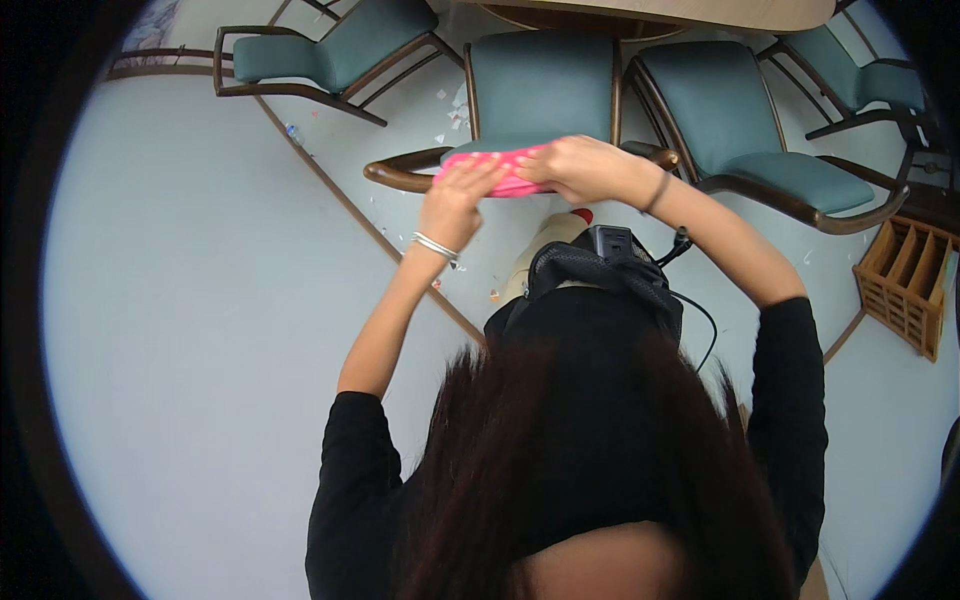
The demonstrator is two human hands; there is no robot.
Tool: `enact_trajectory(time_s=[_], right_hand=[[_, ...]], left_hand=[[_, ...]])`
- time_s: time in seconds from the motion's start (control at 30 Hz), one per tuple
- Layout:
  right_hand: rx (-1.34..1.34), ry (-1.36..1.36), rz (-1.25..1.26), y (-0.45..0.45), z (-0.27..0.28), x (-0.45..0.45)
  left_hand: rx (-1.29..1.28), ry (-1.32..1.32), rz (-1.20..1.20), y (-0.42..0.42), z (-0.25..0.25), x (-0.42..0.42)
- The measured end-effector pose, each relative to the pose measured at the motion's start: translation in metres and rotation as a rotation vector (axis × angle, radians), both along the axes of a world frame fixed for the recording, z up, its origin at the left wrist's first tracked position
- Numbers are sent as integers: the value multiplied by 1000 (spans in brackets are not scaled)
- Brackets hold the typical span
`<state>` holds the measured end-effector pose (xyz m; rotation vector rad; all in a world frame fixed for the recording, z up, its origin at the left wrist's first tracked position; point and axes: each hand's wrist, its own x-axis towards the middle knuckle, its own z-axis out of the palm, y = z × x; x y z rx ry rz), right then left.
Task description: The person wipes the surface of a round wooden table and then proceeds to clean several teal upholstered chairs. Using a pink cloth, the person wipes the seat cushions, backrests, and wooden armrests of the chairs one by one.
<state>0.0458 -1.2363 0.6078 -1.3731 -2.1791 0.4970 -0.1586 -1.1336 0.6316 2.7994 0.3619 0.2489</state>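
A pink cloth [514,184] lies bunched or folded between my two hands, over the curved wooden armrest rail [405,174] of a teal-padded chair [544,90]. My left hand [457,199] rests on the cloth's left part with its fingers stretched over it; a pale bracelet circles that wrist. My right hand [574,169] grips the cloth's right part with bent fingers, and a dark band is on that wrist. Part of the rail is hidden beneath the cloth and my hands.
More teal chairs stand at the left [277,58], right [712,105] and far right [892,84]. A wooden table [720,11] is beyond them. Paper scraps [457,116] and a small plastic bottle [293,133] lie on the floor. A slatted wooden rack [904,285] stands at the right.
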Motion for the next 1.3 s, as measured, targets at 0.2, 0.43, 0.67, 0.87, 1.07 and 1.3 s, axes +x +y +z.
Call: enact_trajectory(time_s=[0.2, 0.43, 0.67, 0.87, 1.07, 1.3], right_hand=[[-138, -91, 41, 1, 17, 12], [17, -201, -159, -83, 26, 87], [-265, 211, -520, -111, 14, 118], [-504, 831, -750, -129, -51, 118], [-550, 712, -1036, -121, -73, 102], [-558, 1027, -1278, -108, -167, 92]], left_hand=[[50, -24, 26, -16, -8, 4], [-16, -52, -218, -67, -12, 98], [-488, 138, -178, -52, -11, 179], [-632, 582, -164, -47, -24, 233], [-929, 862, -140, -27, -79, 266], [-938, 947, -185, -18, -168, 294]])
